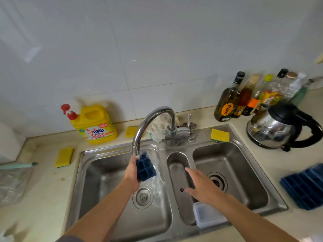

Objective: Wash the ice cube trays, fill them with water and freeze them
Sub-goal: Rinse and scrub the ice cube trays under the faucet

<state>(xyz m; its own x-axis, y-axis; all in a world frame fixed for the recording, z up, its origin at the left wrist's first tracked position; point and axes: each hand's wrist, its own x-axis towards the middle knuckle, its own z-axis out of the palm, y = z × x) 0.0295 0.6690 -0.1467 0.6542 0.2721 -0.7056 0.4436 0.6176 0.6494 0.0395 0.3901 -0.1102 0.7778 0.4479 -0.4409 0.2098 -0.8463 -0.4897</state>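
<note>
Blue and small, a four-cell ice cube tray (pixel 146 169) is being held directly under the spout of the chrome faucet (pixel 153 117), above the left basin (pixel 97 180) of the stainless steel sink (pixel 122 148). The left hand (pixel 132 172) is gripping the tray along its left edge, with the open cells facing the camera. The fingers are curling round behind the tray, so most of them are hidden. Water (pixel 158 173) is running over the tray's far end and splashing down its right side toward the drain. The right hand (pixel 202 186) is hovering over the narrow middle basin (pixel 176 173), well apart from the tray. Its fingers are spreading wide and straight, and it is holding nothing. A stack of larger blue ice cube trays (pixel 304 187) is lying on the counter (pixel 43 172) to the right of the sink. A clear plastic container (pixel 208 215) is sitting at the near end of the middle basin, just beside the right forearm. A yellow sponge (pixel 219 135) is resting on the far rim of the right basin. Another sponge (pixel 63 157) is lying on the left counter, near a yellow OMO detergent jug (pixel 96 124). A steel kettle (pixel 276 126) is standing far right, in front of a row of bottles (pixel 229 100).
</note>
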